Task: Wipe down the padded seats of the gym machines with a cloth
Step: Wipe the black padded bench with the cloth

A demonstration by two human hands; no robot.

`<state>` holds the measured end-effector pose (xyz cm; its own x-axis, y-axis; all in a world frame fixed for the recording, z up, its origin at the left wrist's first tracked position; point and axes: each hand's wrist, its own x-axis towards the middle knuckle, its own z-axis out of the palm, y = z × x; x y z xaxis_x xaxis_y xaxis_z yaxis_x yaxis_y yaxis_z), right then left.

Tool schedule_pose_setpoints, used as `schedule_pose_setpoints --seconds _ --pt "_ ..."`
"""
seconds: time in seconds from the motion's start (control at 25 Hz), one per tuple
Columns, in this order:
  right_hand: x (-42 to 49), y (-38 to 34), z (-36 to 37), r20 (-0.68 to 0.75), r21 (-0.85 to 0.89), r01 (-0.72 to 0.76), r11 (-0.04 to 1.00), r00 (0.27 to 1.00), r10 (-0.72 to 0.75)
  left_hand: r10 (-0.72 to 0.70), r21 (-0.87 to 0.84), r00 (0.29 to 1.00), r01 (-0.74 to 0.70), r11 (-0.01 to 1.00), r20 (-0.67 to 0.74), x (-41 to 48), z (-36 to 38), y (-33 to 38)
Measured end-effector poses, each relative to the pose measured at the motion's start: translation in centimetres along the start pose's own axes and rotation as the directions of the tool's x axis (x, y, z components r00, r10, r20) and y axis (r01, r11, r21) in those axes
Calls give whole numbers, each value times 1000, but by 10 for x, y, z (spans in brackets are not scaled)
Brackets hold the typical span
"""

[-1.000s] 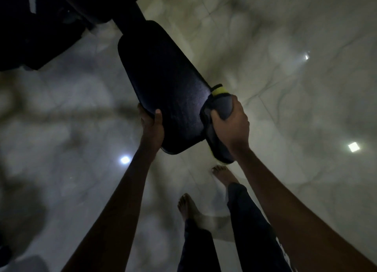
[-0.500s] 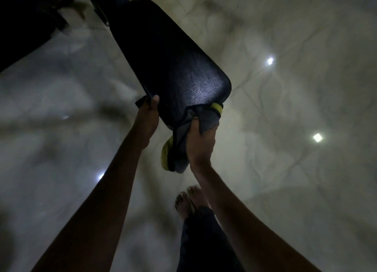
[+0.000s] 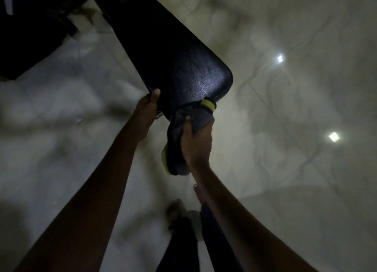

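Both arms reach forward. Left hand (image 3: 147,106) clamps the left edge of the one padded seat (image 3: 173,53), thumb on top. Right hand (image 3: 195,143), just beside it, clutches one grey, yellow-trimmed cloth (image 3: 201,113) against the seat's near end. Below the hands: pale floor (image 3: 285,180), two bare feet, blurred. Two light reflections lie right of the hands.

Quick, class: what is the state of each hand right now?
Left hand: closed, gripping the side edge of the padded seat.
Right hand: closed, holding the cloth at the seat's near end.
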<state>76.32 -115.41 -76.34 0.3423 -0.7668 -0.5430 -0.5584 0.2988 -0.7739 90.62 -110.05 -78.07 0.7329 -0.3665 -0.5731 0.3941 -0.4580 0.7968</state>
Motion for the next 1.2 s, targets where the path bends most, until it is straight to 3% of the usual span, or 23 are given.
schedule_pose_setpoints --seconds 0.16,0.24,0.4,0.48,0.56,0.64,0.68,0.88,1.04,1.2 --pt "-7 7 14 -26 -24 61 998 998 -62 23 -38 1000 -22 999 21 0 -10 -6" --pt "-15 10 13 1 -125 157 980 987 -158 51 -36 998 -50 998 32 0 -16 -10" --pt "-26 10 -22 91 -332 382 862 923 -374 39 -203 998 -27 979 56 -3 -23 -13" --pt "-30 -1 -37 128 -473 500 726 854 -505 4 -297 994 29 954 108 -2 -26 -20" --pt "-30 -11 -34 222 -678 595 431 725 -652 -51 -443 984 123 888 172 0 -33 -30" --pt "-16 -15 -24 352 -781 607 147 622 -699 -53 -561 965 192 805 255 2 -41 -39" --pt "-8 -15 -19 407 -793 606 54 593 -695 -34 -594 955 210 776 293 4 -44 -41" --pt "-3 -3 -6 553 -789 592 -163 570 -607 24 -616 929 226 754 370 9 -49 -50" --pt "-2 -31 38 613 -774 550 -315 522 -593 96 -657 950 130 743 297 26 -62 -55" --pt "0 -40 42 633 -757 567 -325 512 -581 209 -651 907 90 754 367 40 -69 -54"
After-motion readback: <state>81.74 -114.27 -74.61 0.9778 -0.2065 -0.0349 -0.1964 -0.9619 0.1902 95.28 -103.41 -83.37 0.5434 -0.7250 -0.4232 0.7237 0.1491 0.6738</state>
